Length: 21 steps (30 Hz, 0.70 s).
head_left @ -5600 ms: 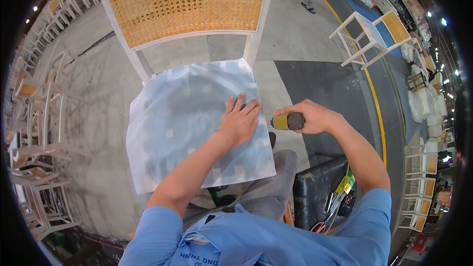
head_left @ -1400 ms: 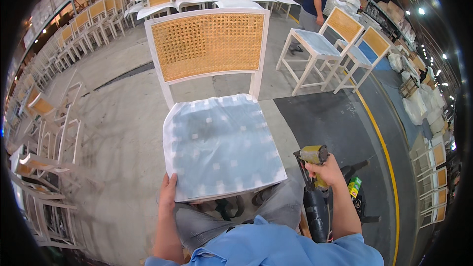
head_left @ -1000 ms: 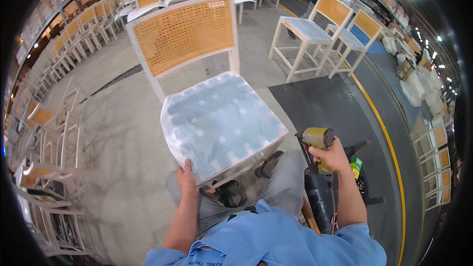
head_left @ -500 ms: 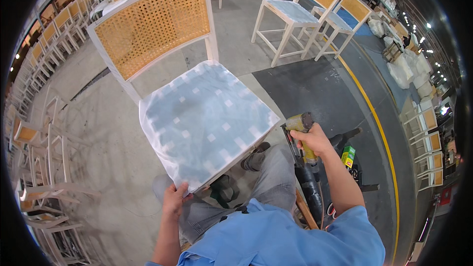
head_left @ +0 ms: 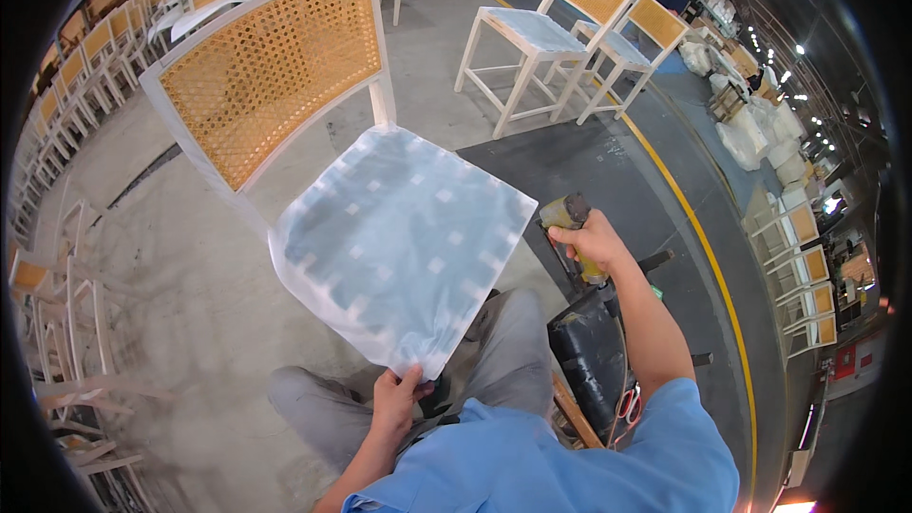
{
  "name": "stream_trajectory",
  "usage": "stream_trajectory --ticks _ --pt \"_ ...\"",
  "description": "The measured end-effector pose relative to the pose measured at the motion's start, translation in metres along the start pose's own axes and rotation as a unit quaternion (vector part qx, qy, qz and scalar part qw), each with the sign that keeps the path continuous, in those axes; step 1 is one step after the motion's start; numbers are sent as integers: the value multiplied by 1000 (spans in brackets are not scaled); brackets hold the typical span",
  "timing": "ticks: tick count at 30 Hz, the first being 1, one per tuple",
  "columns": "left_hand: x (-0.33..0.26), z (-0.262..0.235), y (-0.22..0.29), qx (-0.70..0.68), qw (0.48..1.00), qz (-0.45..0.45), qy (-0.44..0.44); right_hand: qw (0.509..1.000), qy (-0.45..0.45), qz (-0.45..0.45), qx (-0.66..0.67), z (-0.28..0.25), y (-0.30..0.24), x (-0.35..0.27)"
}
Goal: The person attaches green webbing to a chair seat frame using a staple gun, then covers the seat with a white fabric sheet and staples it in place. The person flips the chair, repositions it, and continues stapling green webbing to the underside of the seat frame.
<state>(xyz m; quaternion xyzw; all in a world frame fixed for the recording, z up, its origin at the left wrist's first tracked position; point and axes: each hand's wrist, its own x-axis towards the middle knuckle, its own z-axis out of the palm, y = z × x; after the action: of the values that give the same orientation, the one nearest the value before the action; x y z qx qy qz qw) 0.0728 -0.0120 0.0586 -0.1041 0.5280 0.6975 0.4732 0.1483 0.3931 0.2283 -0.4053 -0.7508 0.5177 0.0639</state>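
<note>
- At the lower centre of the frame, the near corner of the plastic-wrapped seat cushion (head_left: pixel 404 252) is pinched by the left hand (head_left: pixel 394 401).
- The chair (head_left: pixel 275 66), cane back at upper left, is filled mid-frame by the cushion.
- Right of centre, a yellow power tool (head_left: pixel 570 228) is gripped tight by the right hand (head_left: pixel 594 242), just beside the cushion's edge.
- More chairs (head_left: pixel 570 28) are parked along the top.

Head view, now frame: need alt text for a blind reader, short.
A seated person's left hand grips the front edge of a plastic-wrapped seat on a white chair with a woven cane back, while the right hand holds a yellow power tool. More chairs stand on the concrete floor behind.
</note>
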Motion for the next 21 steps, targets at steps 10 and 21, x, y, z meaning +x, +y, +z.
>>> stream_trajectory --ticks 10,21 --pt "-13 9 -3 -32 998 28 48 997 -59 21 -45 -11 -1 46" --pt "-11 14 -3 -34 995 59 73 996 -51 13 -74 -10 15 61"
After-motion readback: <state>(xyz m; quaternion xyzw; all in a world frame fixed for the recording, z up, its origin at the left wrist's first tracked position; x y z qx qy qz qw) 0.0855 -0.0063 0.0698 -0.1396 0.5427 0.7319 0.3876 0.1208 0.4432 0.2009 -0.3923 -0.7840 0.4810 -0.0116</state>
